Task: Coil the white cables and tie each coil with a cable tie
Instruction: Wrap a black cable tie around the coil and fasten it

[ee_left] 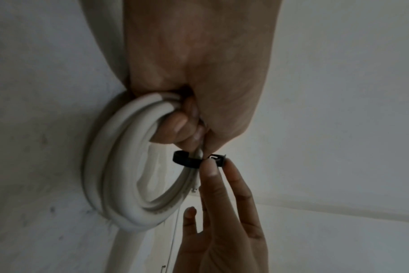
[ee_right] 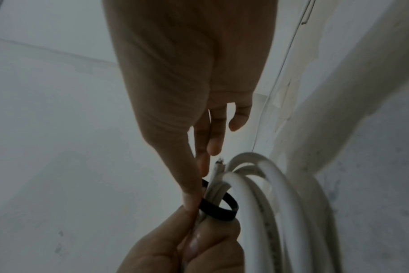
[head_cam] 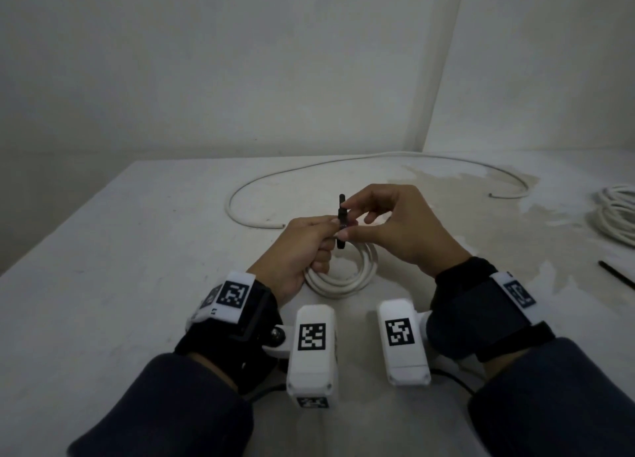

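Observation:
A small coil of white cable is held just above the table. My left hand grips its bundled strands in a fist. A black cable tie loops around the bundle beside that fist. My right hand pinches the tie at its head with thumb and forefinger, the other fingers spread. The tie's tail sticks up past the fingers in the head view.
A long loose white cable curves across the far table. Another white coil lies at the right edge. A spare black cable tie lies near the right edge. Walls close off the back and right.

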`<state>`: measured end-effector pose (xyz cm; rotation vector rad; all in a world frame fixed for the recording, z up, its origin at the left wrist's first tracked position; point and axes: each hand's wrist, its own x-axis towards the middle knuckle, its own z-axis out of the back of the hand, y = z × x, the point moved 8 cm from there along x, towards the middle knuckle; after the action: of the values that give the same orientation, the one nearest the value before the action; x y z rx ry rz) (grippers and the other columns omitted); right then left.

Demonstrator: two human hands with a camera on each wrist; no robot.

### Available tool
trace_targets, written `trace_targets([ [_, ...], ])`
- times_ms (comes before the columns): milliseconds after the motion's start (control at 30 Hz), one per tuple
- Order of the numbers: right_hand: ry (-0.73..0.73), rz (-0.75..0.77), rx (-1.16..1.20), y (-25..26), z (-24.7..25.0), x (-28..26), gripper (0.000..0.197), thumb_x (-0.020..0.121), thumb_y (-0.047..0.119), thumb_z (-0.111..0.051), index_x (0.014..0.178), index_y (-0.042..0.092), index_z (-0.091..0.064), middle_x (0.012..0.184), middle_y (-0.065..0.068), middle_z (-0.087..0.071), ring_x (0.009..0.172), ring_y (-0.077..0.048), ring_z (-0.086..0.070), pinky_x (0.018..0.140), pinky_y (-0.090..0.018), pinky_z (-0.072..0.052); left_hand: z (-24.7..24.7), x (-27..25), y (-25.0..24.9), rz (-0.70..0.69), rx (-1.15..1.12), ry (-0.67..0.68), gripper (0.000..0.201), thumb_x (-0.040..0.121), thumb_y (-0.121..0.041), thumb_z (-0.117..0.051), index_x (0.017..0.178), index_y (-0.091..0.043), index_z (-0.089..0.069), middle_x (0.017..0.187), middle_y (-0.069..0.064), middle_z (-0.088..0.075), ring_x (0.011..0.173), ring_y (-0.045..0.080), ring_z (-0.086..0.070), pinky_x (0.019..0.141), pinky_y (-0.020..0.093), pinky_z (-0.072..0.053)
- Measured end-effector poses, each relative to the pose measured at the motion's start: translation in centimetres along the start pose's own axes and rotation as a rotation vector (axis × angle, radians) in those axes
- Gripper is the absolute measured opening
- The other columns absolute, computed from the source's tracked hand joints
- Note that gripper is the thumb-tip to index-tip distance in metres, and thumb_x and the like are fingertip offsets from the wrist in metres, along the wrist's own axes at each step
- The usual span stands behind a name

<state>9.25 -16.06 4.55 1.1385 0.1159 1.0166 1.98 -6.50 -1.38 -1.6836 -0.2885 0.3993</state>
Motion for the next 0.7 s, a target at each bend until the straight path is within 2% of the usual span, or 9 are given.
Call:
trace_targets([
  [67, -0.029, 0.005, -0.050, 0.12, 0.24, 0.02, 0.030, 0.062, 0.013, -0.088, 0.088, 0.016, -0.073, 0.084, 0.015, -0.067, 0.075, -0.004, -0.060, 0.064, -0.007, -0.041, 0.03, -0.07, -0.01, 0.004, 0.009, -0.006, 0.027, 0.099, -0.012, -0.043, 0.095, -0.009, -0.069, 0.047, -0.010, -0.029, 0.038, 0.003, -0.023, 0.036, 0.014, -0.021],
  [167, -0.032, 0.023, -0.014, 0.22, 0.36, -0.07, 0.028, 0.062, 0.007, -0.088, 0.086, 0.010, -0.073, 0.081, 0.010, -0.067, 0.073, -0.001, -0.061, 0.060, -0.005, -0.040, -0.25, -0.12, 0.07, 0.019, 0.014, 0.015, 0.028, 0.099, -0.011, -0.043, 0.081, -0.012, -0.065, 0.047, -0.010, -0.028, 0.037, 0.003, -0.022, 0.035, 0.014, -0.020],
  [233, -0.023, 0.028, -0.018, 0.21, 0.23, -0.08, 0.025, 0.062, 0.004, -0.087, 0.082, 0.009, -0.072, 0.078, 0.009, -0.067, 0.072, -0.001, -0.061, 0.060, -0.006, -0.042, -0.40, -0.13, 0.16, 0.035, 0.013, 0.029, 0.027, 0.099, -0.010, -0.044, 0.078, -0.012, -0.060, 0.046, -0.010, -0.028, 0.037, 0.003, -0.021, 0.035, 0.014, -0.019],
  [367, -0.019, 0.041, -0.028, -0.01, 0.15, 0.11, 0.022, 0.063, 0.004, -0.087, 0.074, 0.009, -0.069, 0.075, 0.008, -0.067, 0.068, -0.005, -0.061, 0.066, -0.012, -0.047, -0.50, -0.17, 0.19, 0.056, 0.013, 0.043, 0.027, 0.098, -0.009, -0.044, 0.074, -0.013, -0.057, 0.046, -0.009, -0.028, 0.037, 0.003, -0.021, 0.034, 0.015, -0.020],
  [433, -0.020, 0.043, -0.033, -0.01, 0.11, 0.14, 0.020, 0.063, 0.002, -0.086, 0.070, 0.008, -0.068, 0.072, 0.004, -0.067, 0.066, -0.009, -0.062, 0.062, -0.012, -0.045, -0.57, -0.20, 0.26, 0.068, -0.004, 0.048, 0.028, 0.098, -0.009, -0.044, 0.073, -0.013, -0.056, 0.046, -0.009, -0.028, 0.036, 0.003, -0.022, 0.034, 0.014, -0.020],
  [500, -0.020, 0.031, -0.047, -0.07, 0.04, 0.16, 0.021, 0.063, 0.002, -0.086, 0.066, 0.012, -0.067, 0.071, -0.001, -0.068, 0.064, -0.011, -0.061, 0.058, -0.008, -0.040, -0.66, -0.22, 0.38, 0.089, -0.038, 0.057, 0.027, 0.098, -0.009, -0.042, 0.075, -0.012, -0.054, 0.047, -0.008, -0.028, 0.036, 0.003, -0.021, 0.034, 0.014, -0.019],
  [600, -0.011, 0.014, -0.039, -0.08, -0.05, 0.11, 0.017, 0.064, 0.001, -0.085, 0.065, 0.008, -0.070, 0.064, 0.003, -0.065, 0.059, -0.004, -0.057, 0.056, -0.006, -0.037, -0.73, -0.26, 0.43, 0.102, -0.049, 0.070, 0.021, 0.099, -0.009, -0.040, 0.081, -0.010, -0.052, 0.047, -0.008, -0.028, 0.037, 0.003, -0.022, 0.034, 0.014, -0.020],
  [700, -0.015, 0.009, -0.006, 0.25, 0.07, -0.12, 0.014, 0.064, 0.000, -0.084, 0.070, 0.004, -0.072, 0.064, 0.003, -0.065, 0.059, 0.002, -0.059, 0.056, -0.005, -0.038, -0.63, -0.28, 0.42, 0.100, -0.055, 0.061, 0.025, 0.100, -0.011, -0.040, 0.078, -0.012, -0.054, 0.047, -0.008, -0.029, 0.037, 0.003, -0.022, 0.035, 0.014, -0.020],
])
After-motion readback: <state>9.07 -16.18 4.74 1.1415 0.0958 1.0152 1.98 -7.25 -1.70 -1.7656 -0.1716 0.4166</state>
